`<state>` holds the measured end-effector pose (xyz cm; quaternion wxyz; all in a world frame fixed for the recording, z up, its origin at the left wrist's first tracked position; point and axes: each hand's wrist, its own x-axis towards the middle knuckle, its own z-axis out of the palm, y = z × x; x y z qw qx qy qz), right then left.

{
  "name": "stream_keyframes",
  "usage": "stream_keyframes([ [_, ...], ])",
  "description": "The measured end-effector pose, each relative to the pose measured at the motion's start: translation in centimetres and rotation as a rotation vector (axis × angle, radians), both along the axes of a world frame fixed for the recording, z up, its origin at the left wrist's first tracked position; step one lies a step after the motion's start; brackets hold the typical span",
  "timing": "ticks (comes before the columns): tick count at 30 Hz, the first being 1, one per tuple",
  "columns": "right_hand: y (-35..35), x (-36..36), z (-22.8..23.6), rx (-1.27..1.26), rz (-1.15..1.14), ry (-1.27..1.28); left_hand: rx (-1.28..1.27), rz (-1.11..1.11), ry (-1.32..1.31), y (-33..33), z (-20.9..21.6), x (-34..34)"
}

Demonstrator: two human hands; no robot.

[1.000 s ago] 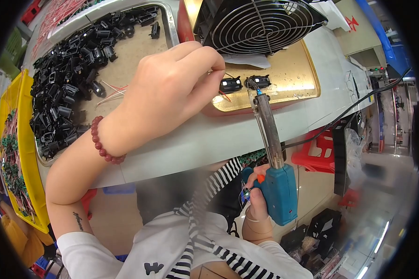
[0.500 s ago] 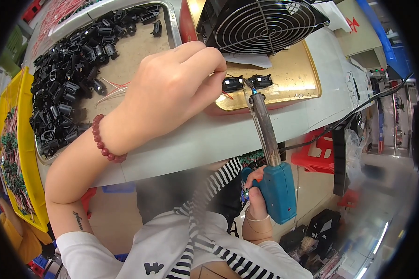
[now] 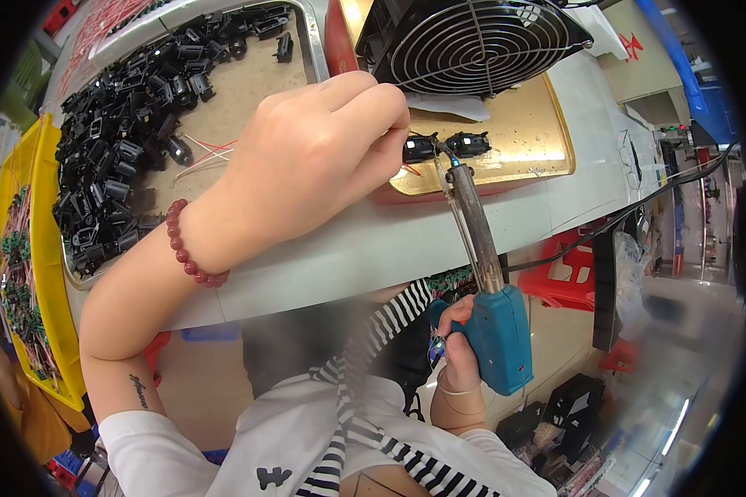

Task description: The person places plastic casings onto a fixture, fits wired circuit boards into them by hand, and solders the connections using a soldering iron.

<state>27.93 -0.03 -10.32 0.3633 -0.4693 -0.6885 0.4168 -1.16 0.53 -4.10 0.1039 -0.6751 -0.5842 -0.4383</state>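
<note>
My right hand is wrapped round the teal handle of a soldering gun. The gun's hot tip points up and meets a small black plastic part on the gold metal box lid. A second black part lies just right of it. My left hand is closed in a pinch against the left end of the first part. Its fingertips are hidden behind the knuckles, so what they grip does not show. A short red wire pokes out below them.
A black fan with a wire guard stands at the back of the lid. On the left, a metal tray holds many black parts and loose wires. A yellow bin of wired circuit boards is farther left. A black cable runs rightward.
The lid, fan and black parts sit slightly farther right in the picture. Both hands keep their hold, and the soldering tip stays at the left black part.
</note>
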Motion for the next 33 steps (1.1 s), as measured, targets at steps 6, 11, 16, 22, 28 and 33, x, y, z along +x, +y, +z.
stream_keyframes([
  [6, -0.5, -0.9, 1.0, -0.04, 0.014, 0.15, 0.004, -0.001, 0.004, 0.0, -0.1, 0.0],
  [11, -0.6, -0.3, 0.3, -0.189, -0.082, 0.161, 0.009, -0.002, 0.0, 0.0, 0.0, 0.0],
  [16, -0.6, -2.0, 2.5, -0.158, 0.03, 0.24, 0.013, -0.002, 0.007, 0.0, -0.1, 0.0],
  [22, -0.6, -1.9, 2.3, -0.069, 0.015, 0.146, 0.023, 0.005, 0.022, 0.0, 0.0, 0.0],
  [28, -0.5, -2.5, 2.4, -0.118, -0.032, 0.154, 0.039, 0.0, 0.023, 0.1, -0.1, 0.0],
  [33, -0.8, -2.3, 3.0, -0.174, 0.056, 0.264, 0.051, 0.005, 0.02, 0.1, -0.2, 0.0],
])
